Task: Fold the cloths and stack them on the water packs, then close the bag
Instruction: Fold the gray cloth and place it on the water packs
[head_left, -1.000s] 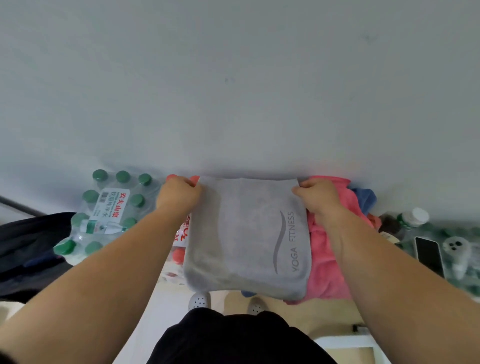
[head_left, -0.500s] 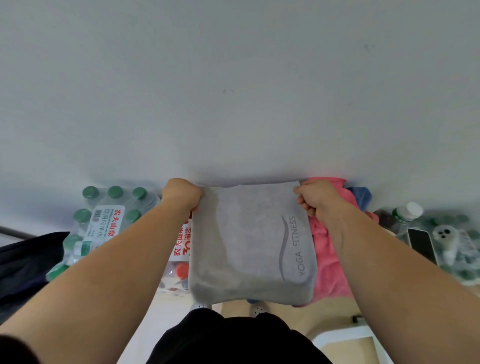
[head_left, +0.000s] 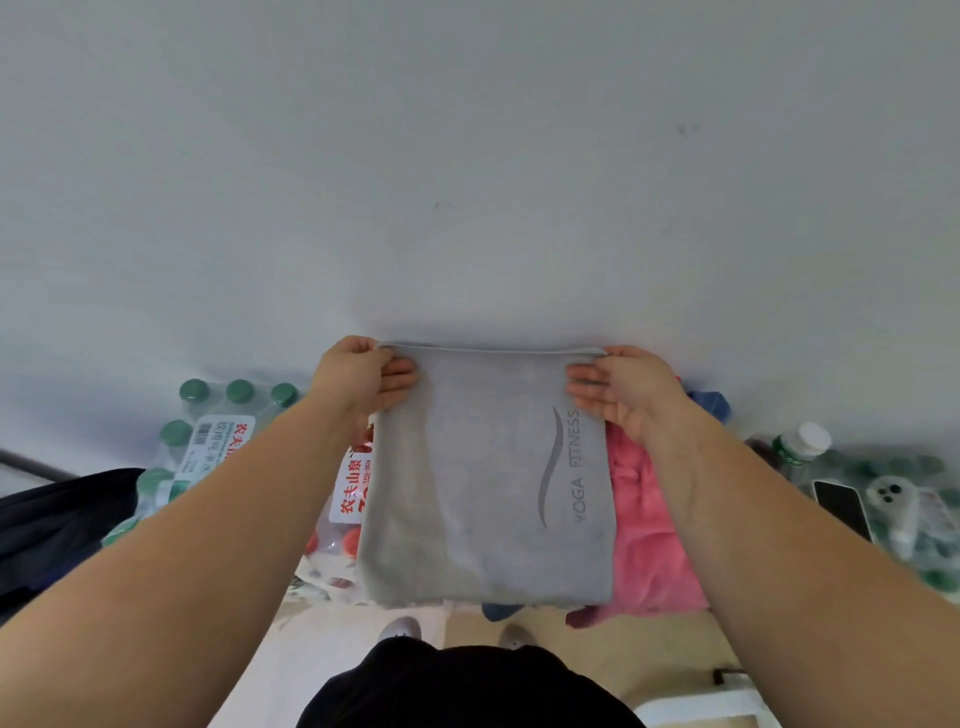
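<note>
The grey cloth (head_left: 488, 478), already folded and printed YOGA FITNESS, lies over the red-capped water pack (head_left: 343, 519), its far edge against the wall (head_left: 467, 156). The left hand (head_left: 358, 376) and right hand (head_left: 623, 389) pinch its two far corners, fingers (head_left: 397, 376) clamped on the fabric. It looks soft, light and limp, so corners are the sensible hold. A pink cloth (head_left: 649, 525) lies crumpled just right of the grey cloth
</note>
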